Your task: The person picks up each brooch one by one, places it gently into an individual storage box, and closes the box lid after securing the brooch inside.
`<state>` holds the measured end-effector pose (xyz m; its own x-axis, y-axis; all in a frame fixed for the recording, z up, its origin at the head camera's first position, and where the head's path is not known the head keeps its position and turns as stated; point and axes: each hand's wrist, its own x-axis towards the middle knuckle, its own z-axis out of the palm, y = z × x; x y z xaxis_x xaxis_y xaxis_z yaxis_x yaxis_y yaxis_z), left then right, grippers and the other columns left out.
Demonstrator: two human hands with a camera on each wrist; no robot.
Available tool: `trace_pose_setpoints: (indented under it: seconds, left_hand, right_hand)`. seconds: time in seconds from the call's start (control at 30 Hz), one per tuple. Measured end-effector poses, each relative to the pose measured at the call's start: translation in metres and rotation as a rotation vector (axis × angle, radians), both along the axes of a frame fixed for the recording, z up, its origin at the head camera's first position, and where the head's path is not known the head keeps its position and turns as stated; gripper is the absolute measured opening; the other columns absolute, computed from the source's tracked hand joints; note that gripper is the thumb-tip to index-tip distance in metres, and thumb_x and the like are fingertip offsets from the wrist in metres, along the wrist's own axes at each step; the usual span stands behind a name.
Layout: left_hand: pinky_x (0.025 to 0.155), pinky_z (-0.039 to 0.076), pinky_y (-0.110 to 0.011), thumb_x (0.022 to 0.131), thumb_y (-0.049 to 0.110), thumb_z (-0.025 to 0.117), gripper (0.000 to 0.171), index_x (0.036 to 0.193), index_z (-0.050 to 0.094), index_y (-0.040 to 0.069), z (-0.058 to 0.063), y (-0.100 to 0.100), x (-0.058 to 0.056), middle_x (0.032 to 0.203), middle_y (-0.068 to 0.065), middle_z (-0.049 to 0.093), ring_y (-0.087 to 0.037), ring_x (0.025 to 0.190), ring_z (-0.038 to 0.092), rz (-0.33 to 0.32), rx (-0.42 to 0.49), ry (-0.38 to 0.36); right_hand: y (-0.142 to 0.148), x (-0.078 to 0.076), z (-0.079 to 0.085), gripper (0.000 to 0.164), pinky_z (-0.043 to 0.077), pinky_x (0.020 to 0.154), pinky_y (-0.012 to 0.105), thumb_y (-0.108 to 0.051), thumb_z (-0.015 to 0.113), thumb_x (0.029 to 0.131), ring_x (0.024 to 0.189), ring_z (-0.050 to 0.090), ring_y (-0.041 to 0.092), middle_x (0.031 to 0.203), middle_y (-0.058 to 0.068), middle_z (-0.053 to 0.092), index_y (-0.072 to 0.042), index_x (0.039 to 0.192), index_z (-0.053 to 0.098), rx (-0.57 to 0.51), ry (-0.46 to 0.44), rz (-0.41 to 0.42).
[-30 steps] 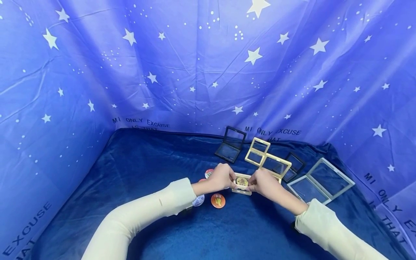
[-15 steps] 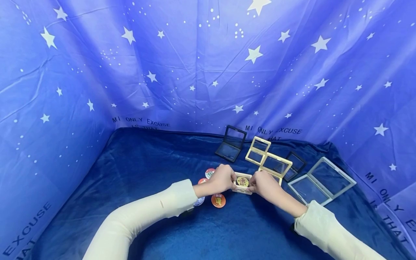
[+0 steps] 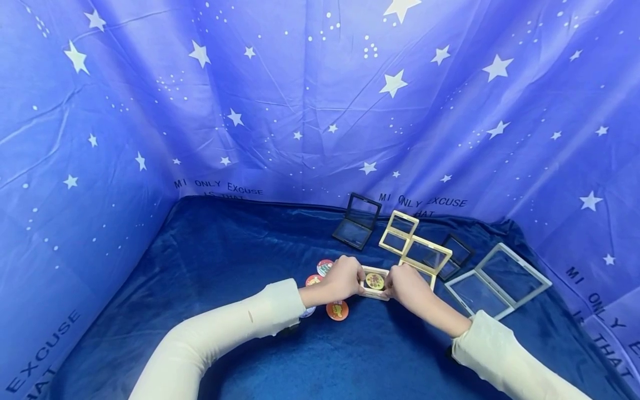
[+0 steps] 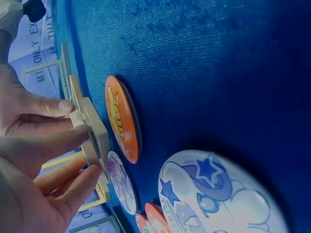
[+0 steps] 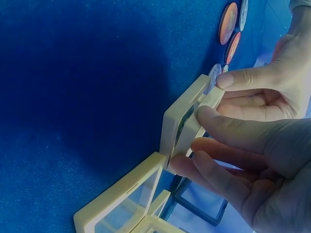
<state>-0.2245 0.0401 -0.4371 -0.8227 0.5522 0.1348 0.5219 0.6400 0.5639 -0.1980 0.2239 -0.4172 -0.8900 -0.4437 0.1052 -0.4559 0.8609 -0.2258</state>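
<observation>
On a dark blue, velvety cloth (image 3: 240, 366), toward its right half, a person's two bare hands meet at a small cream frame (image 3: 374, 296). Inside its window shows a round yellow badge (image 3: 374, 281). The left hand (image 3: 343, 279) pinches the frame's left end between thumb and bent fingers; the right hand (image 3: 407, 286) grips the opposite end the same way, its thumb on the near side. The frame's two leaves lie close together, though whether they fully meet is hard to tell. Both arms wear pale, cuffed sleeves (image 3: 240, 322).

Near the left hand lie more round badges: an orange one (image 3: 337, 310), a red one (image 3: 314, 281), a red, white and green one (image 3: 325, 268), partly hidden by the hand, and a white one with blue stars (image 4: 218, 194), large in the left wrist view.

Beyond the hands, several frames stand open: a black one (image 3: 355, 233), two cream ones (image 3: 426, 253) side by side, a second black one (image 3: 454, 261) behind them, and a large pale grey one (image 3: 482, 293) at far right. A violet-blue curtain (image 3: 280, 111) with white stars encloses the cloth.
</observation>
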Motion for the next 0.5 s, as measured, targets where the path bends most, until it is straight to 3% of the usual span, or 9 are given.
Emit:
trace_pose_setpoints:
  seconds: [0.27, 0.5]
  left_hand:
    - [0.048, 0.027, -0.012, 0.075, 0.012, 0.089, 0.027, 0.058, 0.068, 0.012, -0.0050, 0.0008, -0.0011, 0.050, 0.014, 0.045, 0.002, 0.047, 0.032, -0.013, -0.004, 0.027]
    - [0.049, 0.026, -0.013, 0.076, 0.011, 0.089, 0.032, 0.057, 0.064, 0.012, -0.0051, -0.0010, -0.0019, 0.050, 0.014, 0.039, 0.001, 0.049, 0.030, -0.021, 0.009, 0.016]
  right_hand:
    - [-0.0004, 0.0016, 0.0000, 0.033, 0.030, 0.049, 0.020, -0.003, 0.087, 0.070, 0.049, 0.033, 0.003, 0.047, -0.013, 0.046, -0.010, 0.049, 0.063, -0.023, -0.038, -0.026]
    - [-0.0020, 0.0003, -0.0012, 0.046, 0.024, 0.049, 0.018, -0.001, 0.086, 0.071, 0.049, 0.027, 0.003, 0.048, -0.015, 0.031, -0.013, 0.046, 0.050, -0.011, -0.021, -0.016]
